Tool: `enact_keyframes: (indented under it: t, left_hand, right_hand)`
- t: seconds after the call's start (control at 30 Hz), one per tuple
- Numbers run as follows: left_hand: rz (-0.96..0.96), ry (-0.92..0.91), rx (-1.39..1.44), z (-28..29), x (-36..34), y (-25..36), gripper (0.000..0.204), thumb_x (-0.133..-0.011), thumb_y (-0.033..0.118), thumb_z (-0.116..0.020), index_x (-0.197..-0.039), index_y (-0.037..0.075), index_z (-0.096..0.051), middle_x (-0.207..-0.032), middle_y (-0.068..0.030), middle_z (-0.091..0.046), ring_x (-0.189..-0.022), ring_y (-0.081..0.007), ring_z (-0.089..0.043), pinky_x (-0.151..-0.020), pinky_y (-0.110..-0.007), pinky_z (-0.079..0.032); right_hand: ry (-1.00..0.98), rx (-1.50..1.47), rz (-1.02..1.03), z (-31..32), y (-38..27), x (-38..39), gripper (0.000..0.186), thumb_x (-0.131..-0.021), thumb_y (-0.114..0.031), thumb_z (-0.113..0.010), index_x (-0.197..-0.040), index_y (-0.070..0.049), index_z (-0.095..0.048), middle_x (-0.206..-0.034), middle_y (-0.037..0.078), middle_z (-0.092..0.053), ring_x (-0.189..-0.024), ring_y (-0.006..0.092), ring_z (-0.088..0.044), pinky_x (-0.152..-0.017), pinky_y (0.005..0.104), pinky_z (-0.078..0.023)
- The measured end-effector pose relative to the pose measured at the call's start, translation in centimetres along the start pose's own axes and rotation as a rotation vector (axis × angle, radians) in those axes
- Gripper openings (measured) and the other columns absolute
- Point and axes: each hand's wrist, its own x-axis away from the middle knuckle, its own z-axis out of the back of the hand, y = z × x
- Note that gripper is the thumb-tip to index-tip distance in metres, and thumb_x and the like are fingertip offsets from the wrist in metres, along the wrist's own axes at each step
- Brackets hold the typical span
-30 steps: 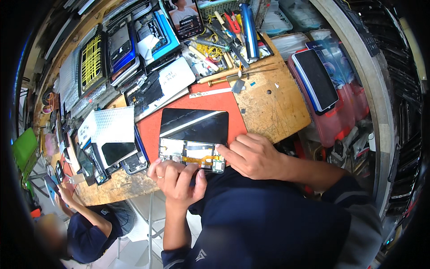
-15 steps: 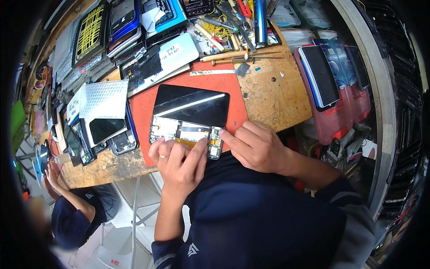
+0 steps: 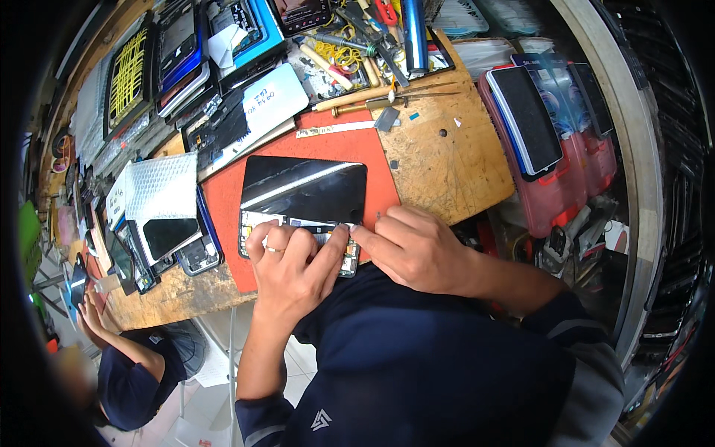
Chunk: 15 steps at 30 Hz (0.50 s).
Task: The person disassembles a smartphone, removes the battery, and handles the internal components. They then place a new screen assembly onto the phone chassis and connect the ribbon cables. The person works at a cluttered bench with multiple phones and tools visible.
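Observation:
A tablet (image 3: pixel 246 237) lies on a red mat (image 3: pixel 298 141), its black screen panel (image 3: pixel 305 186) set up and away from the lower part of the housing. Circuit boards (image 3: pixel 348 262) show in the opened lower part. My left hand (image 3: pixel 290 264), with a ring on one finger, curls over this part, its fingertips down on the tablet by the screen's lower edge. Beside it, my right hand (image 3: pixel 417 249) is closed, its fingertips at the screen's lower right corner, close to the left index finger. Whatever lies between these fingertips is too small to make out.
Tools (image 3: pixel 372 45) and yellow wire lie at the back, near a metal ruler (image 3: pixel 335 130). Stacked tablets (image 3: pixel 175 67) and a bubble-wrap pouch (image 3: pixel 167 186) are on the left. A pink case (image 3: pixel 521 194) with phones stands right. Another person's hand (image 3: pixel 91 316) is at far left.
Both hands have moved up toward the screen's lower edge. My right fingertips have left the housing's right side for the screen corner. The orange flex cable is now covered. The view has shifted slightly.

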Motion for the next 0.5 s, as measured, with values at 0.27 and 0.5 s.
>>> enact_keyframes:
  t: [0.27, 0.5]
  left_hand:
    - [-0.003, -0.085, 0.018, 0.12, 0.16, -0.43, 0.022, -0.088, 0.033, -0.08, -0.109, 0.025, -0.079, -0.081, 0.0004, -0.042, -0.084, -0.0212, -0.051, -0.094, -0.045, -0.039]
    - [-0.009, -0.084, 0.038, 0.38, -0.08, -0.48, 0.024, -0.086, 0.036, -0.079, -0.108, 0.024, -0.08, -0.079, -0.0003, -0.04, -0.082, -0.0227, -0.049, -0.092, -0.046, -0.036]
  right_hand:
    - [0.061, -0.032, 0.009, -0.5, 0.4, -0.18, 0.034, -0.077, -0.004, -0.081, -0.109, 0.004, -0.075, -0.077, 0.006, -0.054, -0.07, 0.0224, -0.059, -0.062, 0.0364, -0.05]
    - [0.04, -0.025, -0.008, -0.16, 0.18, -0.58, 0.031, -0.08, -0.01, -0.081, -0.107, 0.004, -0.075, -0.077, 0.006, -0.056, -0.073, 0.0213, -0.062, -0.064, 0.0356, -0.052]
